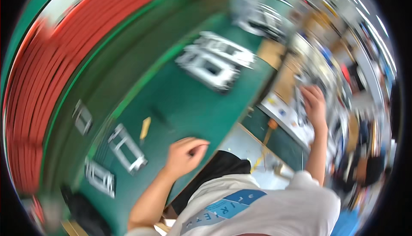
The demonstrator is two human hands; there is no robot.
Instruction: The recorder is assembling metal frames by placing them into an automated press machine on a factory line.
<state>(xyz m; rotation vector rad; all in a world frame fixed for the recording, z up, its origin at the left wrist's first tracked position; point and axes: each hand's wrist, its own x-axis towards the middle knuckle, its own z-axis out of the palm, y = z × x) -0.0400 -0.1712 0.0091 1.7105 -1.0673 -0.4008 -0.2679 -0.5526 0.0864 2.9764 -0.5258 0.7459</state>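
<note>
My left hand (185,155) is curled closed above the near edge of the green table (189,115). A small dark spot shows within its fingers, but I cannot make out what it is. To its left lie a yellow-handled tool (146,127) and a pale rectangular frame part (128,149). Out to the right, my right hand (314,103) reaches over a white tray or surface (281,112) with blurred small items on it. Its fingers are bent and smeared by motion, beside a greyish piece (299,92); whether they grip it is unclear.
Two silvery frame parts (209,69) lie at the table's far side. Smaller frames (101,178) are at the left, near a black object (86,212). Stacked red panels or trays (64,60) line the left. Cluttered shelves and a person (365,169) are at the right.
</note>
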